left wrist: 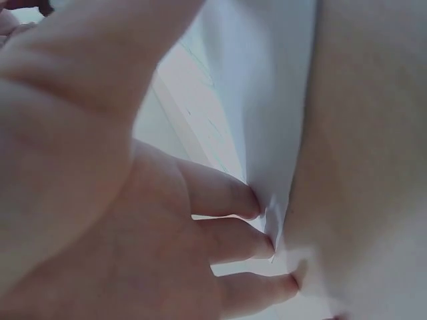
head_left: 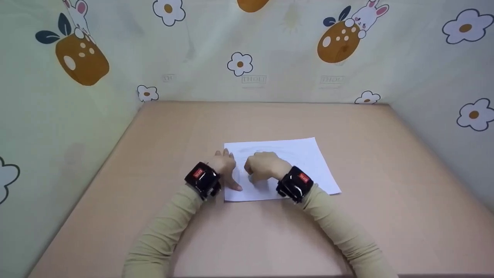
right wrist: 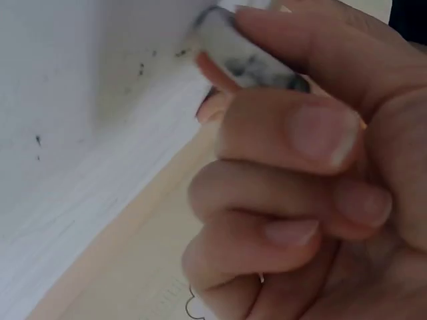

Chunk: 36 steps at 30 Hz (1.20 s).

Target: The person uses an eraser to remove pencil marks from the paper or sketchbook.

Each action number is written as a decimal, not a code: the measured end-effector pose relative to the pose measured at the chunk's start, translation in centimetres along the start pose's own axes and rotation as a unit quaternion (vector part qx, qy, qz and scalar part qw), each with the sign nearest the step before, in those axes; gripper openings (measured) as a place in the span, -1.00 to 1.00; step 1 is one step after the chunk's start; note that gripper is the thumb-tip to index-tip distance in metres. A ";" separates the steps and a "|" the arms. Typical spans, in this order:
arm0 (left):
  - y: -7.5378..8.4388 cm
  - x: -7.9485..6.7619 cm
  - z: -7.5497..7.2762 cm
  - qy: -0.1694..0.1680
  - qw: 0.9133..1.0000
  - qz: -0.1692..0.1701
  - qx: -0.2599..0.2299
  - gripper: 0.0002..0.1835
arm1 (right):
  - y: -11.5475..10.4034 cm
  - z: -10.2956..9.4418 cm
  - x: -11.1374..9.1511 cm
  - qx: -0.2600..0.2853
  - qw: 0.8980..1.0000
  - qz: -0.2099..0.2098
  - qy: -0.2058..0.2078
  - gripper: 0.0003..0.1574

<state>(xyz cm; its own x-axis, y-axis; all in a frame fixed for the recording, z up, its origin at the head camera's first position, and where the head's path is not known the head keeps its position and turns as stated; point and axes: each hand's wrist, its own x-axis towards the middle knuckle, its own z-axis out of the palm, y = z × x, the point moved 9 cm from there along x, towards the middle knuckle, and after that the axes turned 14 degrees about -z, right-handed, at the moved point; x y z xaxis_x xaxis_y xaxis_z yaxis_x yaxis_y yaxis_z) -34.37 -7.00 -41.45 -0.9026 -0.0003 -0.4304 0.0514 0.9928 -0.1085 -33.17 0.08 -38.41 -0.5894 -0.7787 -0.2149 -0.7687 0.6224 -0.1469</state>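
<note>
A sheet of white paper point(head_left: 305, 162) lies on the table, with faint grey smudges near its upper part. My left hand point(head_left: 225, 164) rests on the paper's left edge, fingers spread and thumb stretched onto the sheet. In the left wrist view, the fingertips point(left wrist: 250, 200) touch the paper's edge near a small creased spot. Over the left half of the sheet, my right hand point(head_left: 264, 165) pinches a white eraser point(right wrist: 250, 60) stained dark, its other fingers curled in. Small dark crumbs point(right wrist: 141, 69) lie on the paper beside the eraser.
The paper lies on a light brown tabletop point(head_left: 173, 127). Pale cloth walls point(head_left: 285, 42) printed with flowers, rabbits and orange fruit close in the back and both sides. A black camera is strapped to each wrist, over tan sleeves point(head_left: 166, 227).
</note>
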 end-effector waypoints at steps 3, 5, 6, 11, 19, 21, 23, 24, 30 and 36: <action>0.0 0.0 -0.1 0.003 1.000 0.000 0.011 0.31 | 0.6 -0.1 -0.3 -0.019 1.000 0.021 -0.015 -0.81; -0.1 -0.1 -0.2 0.009 1.000 0.002 0.011 0.32 | 0.3 -0.3 -0.1 -0.012 1.000 -0.004 0.004 -0.80; -0.1 -0.1 -0.3 0.010 1.000 0.001 0.008 0.32 | 0.0 -0.4 0.1 -0.007 1.000 -0.025 0.016 -0.79; -0.1 -0.2 -0.3 0.010 1.000 0.000 0.001 0.33 | -0.2 -0.5 0.5 0.004 0.998 -0.050 0.035 -0.85; -0.2 0.1 0.0 -0.004 1.000 -0.007 0.002 0.33 | 2.1 -0.7 -0.5 -0.012 1.000 0.018 0.009 -0.85; 0.0 0.0 -0.1 0.000 1.000 0.000 0.004 0.32 | 1.6 -0.7 0.1 0.005 0.999 -0.018 0.033 -0.83; 0.0 -0.1 -0.2 0.006 1.000 0.004 0.004 0.31 | 1.3 -0.5 0.5 0.022 0.998 -0.035 0.048 -0.84; 0.1 -0.1 -0.2 0.008 1.000 0.005 0.004 0.31 | 1.5 -0.5 0.5 0.021 0.998 -0.030 0.051 -0.86; 0.2 0.3 -0.2 0.009 1.000 -0.003 0.026 0.33 | 4.1 -0.8 -1.0 -0.036 0.994 0.097 0.018 -0.91; 0.1 0.2 0.0 0.005 1.000 -0.005 0.025 0.33 | 2.1 -0.6 0.2 -0.006 0.999 0.015 0.043 -0.85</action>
<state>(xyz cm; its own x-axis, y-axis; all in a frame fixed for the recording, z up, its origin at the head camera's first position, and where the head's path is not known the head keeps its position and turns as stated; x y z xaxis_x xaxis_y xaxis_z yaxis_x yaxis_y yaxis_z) -34.57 -6.92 -41.56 -0.9072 -0.0092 -0.4206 0.0634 0.9854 -0.1582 -35.06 1.23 -38.22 -0.6309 -0.7640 -0.1351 -0.7533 0.6449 -0.1294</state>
